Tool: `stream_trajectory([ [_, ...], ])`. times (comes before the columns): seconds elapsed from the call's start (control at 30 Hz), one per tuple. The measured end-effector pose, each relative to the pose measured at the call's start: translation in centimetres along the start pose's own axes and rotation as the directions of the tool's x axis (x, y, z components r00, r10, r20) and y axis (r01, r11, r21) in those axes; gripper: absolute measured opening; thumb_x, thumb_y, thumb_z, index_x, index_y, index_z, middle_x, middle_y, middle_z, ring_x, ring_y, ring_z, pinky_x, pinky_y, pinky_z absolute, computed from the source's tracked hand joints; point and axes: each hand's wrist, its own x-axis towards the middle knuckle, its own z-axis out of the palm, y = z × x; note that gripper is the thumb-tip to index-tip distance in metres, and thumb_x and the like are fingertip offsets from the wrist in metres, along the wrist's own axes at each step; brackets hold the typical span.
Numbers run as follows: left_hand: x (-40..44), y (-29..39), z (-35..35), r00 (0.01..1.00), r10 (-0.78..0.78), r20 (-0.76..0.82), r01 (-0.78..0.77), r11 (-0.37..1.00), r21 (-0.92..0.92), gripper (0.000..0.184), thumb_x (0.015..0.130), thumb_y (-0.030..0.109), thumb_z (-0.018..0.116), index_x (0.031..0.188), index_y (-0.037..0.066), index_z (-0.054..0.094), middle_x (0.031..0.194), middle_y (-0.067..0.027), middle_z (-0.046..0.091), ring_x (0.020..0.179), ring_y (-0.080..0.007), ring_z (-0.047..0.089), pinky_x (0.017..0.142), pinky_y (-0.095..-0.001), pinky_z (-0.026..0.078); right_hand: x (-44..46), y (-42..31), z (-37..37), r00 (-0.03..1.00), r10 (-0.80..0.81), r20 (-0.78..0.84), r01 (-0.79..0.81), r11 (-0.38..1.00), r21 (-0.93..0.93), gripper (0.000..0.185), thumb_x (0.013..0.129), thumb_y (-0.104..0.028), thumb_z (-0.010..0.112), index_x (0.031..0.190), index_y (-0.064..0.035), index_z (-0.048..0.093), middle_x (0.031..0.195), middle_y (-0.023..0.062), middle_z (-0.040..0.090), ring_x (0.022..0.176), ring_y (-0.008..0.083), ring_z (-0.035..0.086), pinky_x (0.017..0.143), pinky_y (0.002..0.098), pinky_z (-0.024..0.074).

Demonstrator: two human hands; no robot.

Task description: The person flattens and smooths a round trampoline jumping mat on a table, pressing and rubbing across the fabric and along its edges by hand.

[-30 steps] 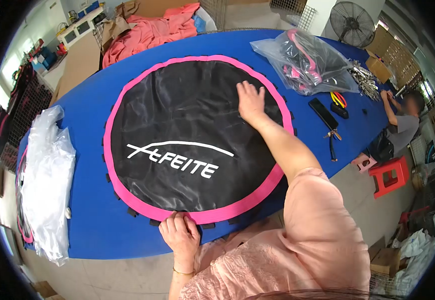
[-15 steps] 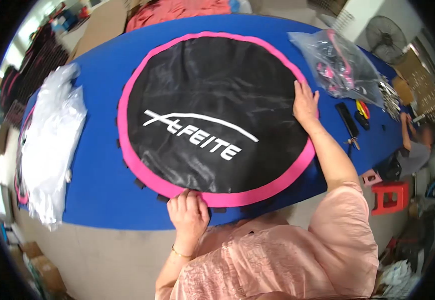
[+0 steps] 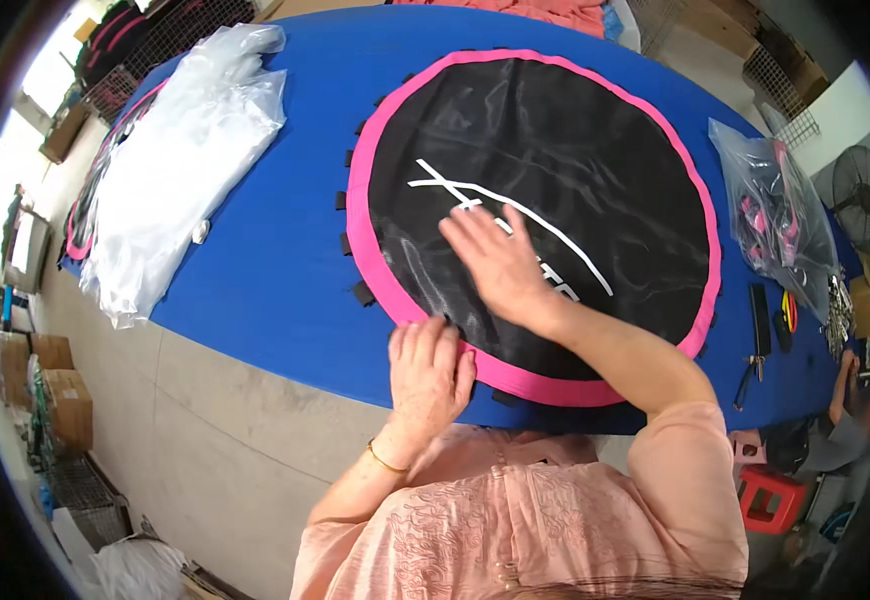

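A round black trampoline mat [image 3: 545, 120] with a pink border and black tabs around its rim lies flat on the blue table. White lettering and a curved line are printed on it. My left hand [image 3: 425, 375] is at the near edge, its fingers curled over the pink border. Over the printed letters, my right hand [image 3: 500, 262] is stretched out palm down with its fingers apart, covering part of the lettering. Whether it presses on the fabric or hovers just above, I cannot tell.
The blue table [image 3: 285, 200] carries a pile of clear plastic bags [image 3: 180, 150] at left and a bag with pink parts [image 3: 775, 215] at right. Near that lie a black phone-like object [image 3: 759, 318] and keys. A red stool [image 3: 770, 498] and another person [image 3: 840, 440] are at lower right.
My right hand has left the mat's right rim and moved left onto the print. My left hand stays at the near edge. The view has turned left.
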Motion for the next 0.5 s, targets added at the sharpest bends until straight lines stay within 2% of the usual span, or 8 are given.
stream_trajectory([
  [0.03, 0.3, -0.3, -0.4, 1.000, -0.006, -0.005, 0.006, 1.000, 0.000, 0.045, 0.090, 0.024, 0.076, 0.125, -0.002, 0.064, 0.135, -0.0245, 0.061, 0.126, -0.0438, 0.056, 0.112, -0.0567, 0.039, 0.8, -1.3, 0.3, 0.999, -0.039, -0.010, 0.040, 0.997, 0.062, 0.067, 0.090, -0.007, 0.059, 0.156, -0.0062, 0.047, 0.159, 0.0162, 0.048, 0.148, 0.0344, 0.045, 0.123, 0.0630, 0.0232],
  [0.1, 1.0, -1.1, -1.3, 0.989, -0.140, 0.043, 0.129, 0.972, 0.198, 0.073, 0.091, 0.045, 0.073, 0.141, -0.006, 0.057, 0.152, -0.0280, 0.050, 0.147, -0.0444, 0.042, 0.123, -0.0640, 0.025, 2.6, -2.8, 1.2, 0.998, -0.065, -0.018, 0.067, 0.993, 0.094, 0.069, 0.089, -0.007, 0.062, 0.155, -0.0052, 0.047, 0.159, 0.0174, 0.048, 0.148, 0.0351, 0.044, 0.124, 0.0637, 0.0212],
  [0.13, 0.8, -2.2, -1.2, 0.972, -0.171, 0.159, 0.141, 0.973, 0.184, 0.087, 0.091, 0.056, 0.070, 0.148, -0.008, 0.050, 0.160, -0.0305, 0.042, 0.155, -0.0452, 0.031, 0.126, -0.0663, 0.017, 3.6, -3.2, 1.9, 0.996, -0.074, -0.041, 0.078, 0.991, 0.113, 0.069, 0.089, -0.007, 0.062, 0.155, -0.0048, 0.046, 0.159, 0.0175, 0.048, 0.148, 0.0355, 0.044, 0.124, 0.0640, 0.0214],
  [0.23, 0.5, -2.9, -0.8, 0.974, -0.153, 0.166, 0.132, 0.982, 0.135, 0.086, 0.092, 0.055, 0.069, 0.147, -0.008, 0.051, 0.159, -0.0319, 0.042, 0.154, -0.0465, 0.032, 0.125, -0.0662, 0.019, 7.5, -3.1, 3.7, 0.995, -0.045, -0.093, 0.057, 0.989, 0.135, 0.068, 0.089, -0.007, 0.062, 0.155, -0.0044, 0.046, 0.159, 0.0178, 0.047, 0.147, 0.0362, 0.045, 0.124, 0.0651, 0.0221],
  [0.3, 0.5, -3.0, -0.7, 0.974, -0.154, 0.164, 0.136, 0.984, 0.114, 0.085, 0.093, 0.055, 0.068, 0.146, -0.010, 0.051, 0.158, -0.0336, 0.042, 0.154, -0.0472, 0.031, 0.125, -0.0662, 0.018, 10.1, -2.5, 5.2, 0.995, -0.028, -0.099, 0.033, 0.999, 0.043, 0.066, 0.089, -0.006, 0.061, 0.154, -0.0052, 0.047, 0.158, 0.0177, 0.048, 0.146, 0.0353, 0.046, 0.123, 0.0656, 0.0234],
  [0.5, 0.5, -2.9, -0.8, 0.968, -0.170, 0.183, 0.155, 0.984, 0.093, 0.085, 0.092, 0.054, 0.068, 0.146, -0.009, 0.051, 0.160, -0.0333, 0.038, 0.155, -0.0469, 0.030, 0.126, -0.0664, 0.017, 15.0, -0.6, 8.0, 0.993, 0.018, -0.120, -0.023, 0.999, -0.047, 0.068, 0.089, -0.003, 0.061, 0.155, -0.0057, 0.045, 0.158, 0.0155, 0.048, 0.148, 0.0335, 0.044, 0.123, 0.0643, 0.0241],
])
